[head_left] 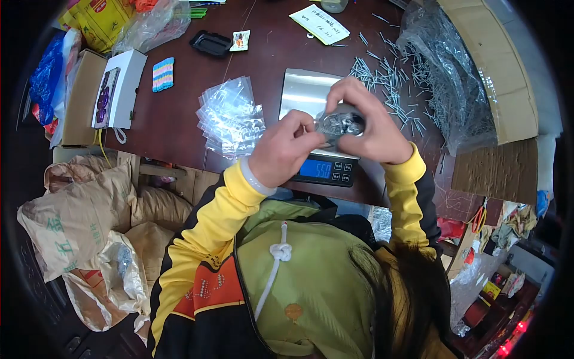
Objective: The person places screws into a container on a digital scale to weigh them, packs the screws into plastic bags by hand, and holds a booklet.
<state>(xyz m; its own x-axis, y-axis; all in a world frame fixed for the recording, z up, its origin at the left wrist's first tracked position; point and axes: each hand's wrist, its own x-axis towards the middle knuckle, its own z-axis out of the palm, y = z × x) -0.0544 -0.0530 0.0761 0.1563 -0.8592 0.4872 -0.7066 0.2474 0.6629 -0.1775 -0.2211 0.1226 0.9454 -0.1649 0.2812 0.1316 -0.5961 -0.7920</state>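
Over the scale, I hold a small clear plastic bag (342, 123) with shiny metal pieces inside; blur hides their exact kind. My left hand (286, 146) pinches the bag's left edge between thumb and fingertips. Curled around the other side of it is my right hand (375, 122), thumb below and fingers above. Beneath both hands sits a digital kitchen scale (302, 90) with a steel top and a lit blue display (315, 169). To the left of my left hand lies a loose pile of clear zip bags (230, 116).
Loose nails or screws (388, 84) spread at the right, beside a cardboard box (496, 66) lined with plastic. A handwritten paper (320, 24), black tray (210, 43) and striped bundle (163, 74) lie farther back. A white box (122, 90) stands left; paper sacks (78, 209) sit below.
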